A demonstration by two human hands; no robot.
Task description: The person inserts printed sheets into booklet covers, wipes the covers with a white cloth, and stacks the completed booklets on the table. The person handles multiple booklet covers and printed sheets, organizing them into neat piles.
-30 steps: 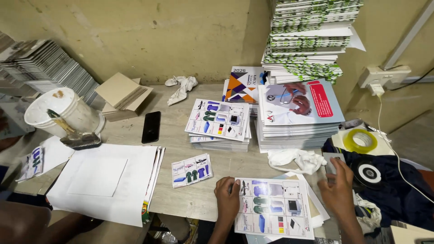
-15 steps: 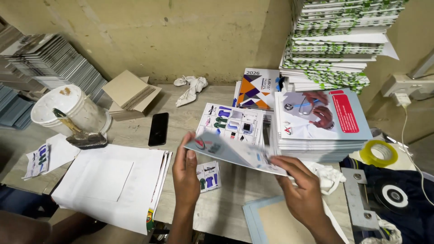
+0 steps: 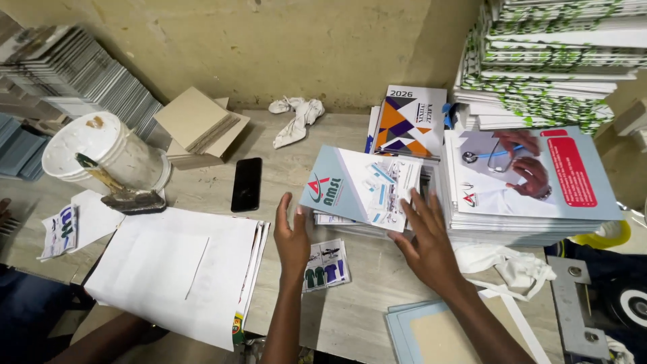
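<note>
Since half a second ago the printed sheet that both hands held up at a slant now lies flat, pale-blue cover side up, on the short pile of leaflets in the middle of the worktop [image 3: 283, 145]. The left hand [image 3: 292, 237] stands at the near left corner of this blue cover sheet [image 3: 360, 185], its fingers [image 3: 286, 205] spread open and upright, thumb touching the sheet's edge, gripping nothing. The right hand [image 3: 424, 243] lies palm down on the sheet's near right corner, fingers splayed and pressing flat, closed on nothing. Just below the left hand a small printed card [image 3: 327, 264] lies on the worktop. To the left sits a broad stack of white sheets [image 3: 175, 269], and beyond it a black phone [image 3: 247, 184], a white bucket [image 3: 101, 152] with a scraper [image 3: 125, 197] leaning at its foot, and folded cardboard pieces [image 3: 199, 125]. A crumpled white rag [image 3: 296, 118] lies near the wall. Right of the sheet rises a thick pile of covers showing a stethoscope picture [image 3: 526, 178], behind it a booklet with orange and purple triangles [image 3: 408, 121], and a tall stack of green-patterned prints [image 3: 552, 61] against the wall. Another white cloth [image 3: 505, 263] lies near the right wrist.
</note>
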